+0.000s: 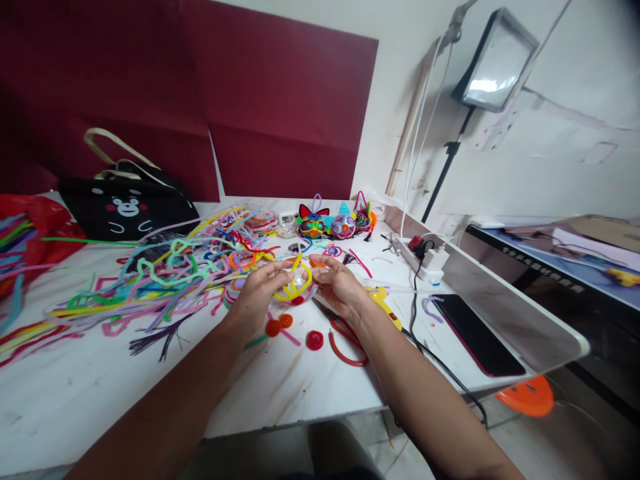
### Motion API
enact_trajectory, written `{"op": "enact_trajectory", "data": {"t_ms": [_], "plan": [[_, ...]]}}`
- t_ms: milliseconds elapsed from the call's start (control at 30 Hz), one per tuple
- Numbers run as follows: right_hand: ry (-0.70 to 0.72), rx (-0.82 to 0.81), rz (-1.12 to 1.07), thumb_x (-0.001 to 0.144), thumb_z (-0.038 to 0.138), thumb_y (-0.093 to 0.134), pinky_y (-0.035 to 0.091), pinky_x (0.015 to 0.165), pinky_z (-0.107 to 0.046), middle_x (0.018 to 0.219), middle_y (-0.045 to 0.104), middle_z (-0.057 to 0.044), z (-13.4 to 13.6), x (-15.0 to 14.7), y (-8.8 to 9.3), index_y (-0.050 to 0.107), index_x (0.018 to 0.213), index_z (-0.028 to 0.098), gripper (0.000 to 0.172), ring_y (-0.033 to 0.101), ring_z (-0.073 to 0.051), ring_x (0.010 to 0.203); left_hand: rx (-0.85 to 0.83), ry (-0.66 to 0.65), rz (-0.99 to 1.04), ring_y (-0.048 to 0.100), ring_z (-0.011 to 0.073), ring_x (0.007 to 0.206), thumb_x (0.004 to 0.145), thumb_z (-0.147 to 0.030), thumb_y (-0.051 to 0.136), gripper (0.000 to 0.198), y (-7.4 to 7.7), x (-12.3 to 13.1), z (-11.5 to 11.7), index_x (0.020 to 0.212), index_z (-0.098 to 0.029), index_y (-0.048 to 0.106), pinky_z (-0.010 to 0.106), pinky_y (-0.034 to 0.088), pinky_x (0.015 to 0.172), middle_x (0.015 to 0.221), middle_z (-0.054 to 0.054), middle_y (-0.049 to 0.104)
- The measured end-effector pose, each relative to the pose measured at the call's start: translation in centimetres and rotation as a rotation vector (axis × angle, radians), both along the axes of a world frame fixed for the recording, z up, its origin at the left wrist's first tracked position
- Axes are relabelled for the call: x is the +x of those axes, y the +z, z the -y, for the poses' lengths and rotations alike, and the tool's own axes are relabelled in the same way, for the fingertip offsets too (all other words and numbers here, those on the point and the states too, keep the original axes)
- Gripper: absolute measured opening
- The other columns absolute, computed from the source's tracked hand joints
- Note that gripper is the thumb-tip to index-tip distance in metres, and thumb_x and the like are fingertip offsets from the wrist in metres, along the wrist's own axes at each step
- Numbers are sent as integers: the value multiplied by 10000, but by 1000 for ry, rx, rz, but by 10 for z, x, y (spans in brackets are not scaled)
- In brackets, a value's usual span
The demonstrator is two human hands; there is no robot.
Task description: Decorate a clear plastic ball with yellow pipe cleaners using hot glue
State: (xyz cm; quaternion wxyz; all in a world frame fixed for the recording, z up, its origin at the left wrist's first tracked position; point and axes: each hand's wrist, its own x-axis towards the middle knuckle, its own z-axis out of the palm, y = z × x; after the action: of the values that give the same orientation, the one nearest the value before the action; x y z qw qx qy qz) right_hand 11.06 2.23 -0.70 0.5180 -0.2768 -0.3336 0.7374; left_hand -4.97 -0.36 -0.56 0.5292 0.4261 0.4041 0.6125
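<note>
A small ball of yellow pipe cleaner bands, apparently over a clear shell, is held up between my two hands above the table. My left hand pinches its left side with thumb and fingers. From the right, my right hand curls its fingertips against the ball's other edge. A red coil of pipe cleaner lies on the table just below, beside two orange coils. Scissors with red-orange handles rest partly under my right forearm. A yellow glue gun lies to the right of that wrist.
Loose coloured pipe cleaners spread over the table's left side. Several decorated balls stand at the back. A power strip, a black cable and a phone occupy the right. A black bag sits at back left.
</note>
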Motion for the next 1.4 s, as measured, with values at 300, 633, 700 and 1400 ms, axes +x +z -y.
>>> {"op": "enact_trajectory", "data": {"t_ms": [300,633,700,1400], "plan": [[6,9,26,635,-59,597,512,592,-232,641,692,24,-1,1,-2,612,1002,164,430,654,-144,586,-9,7,5,681,194,769,608,-172,806,251,-4,-1,-1,847,-183,727,267,555,643,861,53,715],[18,28,-54,641,-38,639,516,577,-226,644,686,28,-3,6,2,631,982,166,398,624,-127,566,3,58,169,648,203,806,756,-354,650,265,3,-1,-3,934,-179,741,283,520,714,788,44,684],[25,45,-64,653,-31,638,518,578,-227,669,696,20,-5,8,2,642,987,171,391,623,-127,573,6,48,169,658,222,821,753,-360,646,273,5,0,-2,931,-174,737,299,517,722,781,54,686],[15,109,-67,633,-21,647,529,633,-219,724,717,13,-11,12,-3,632,987,184,410,646,-122,616,-22,65,22,590,186,772,628,-388,721,342,11,2,7,906,-188,727,182,306,392,960,79,688]]}}
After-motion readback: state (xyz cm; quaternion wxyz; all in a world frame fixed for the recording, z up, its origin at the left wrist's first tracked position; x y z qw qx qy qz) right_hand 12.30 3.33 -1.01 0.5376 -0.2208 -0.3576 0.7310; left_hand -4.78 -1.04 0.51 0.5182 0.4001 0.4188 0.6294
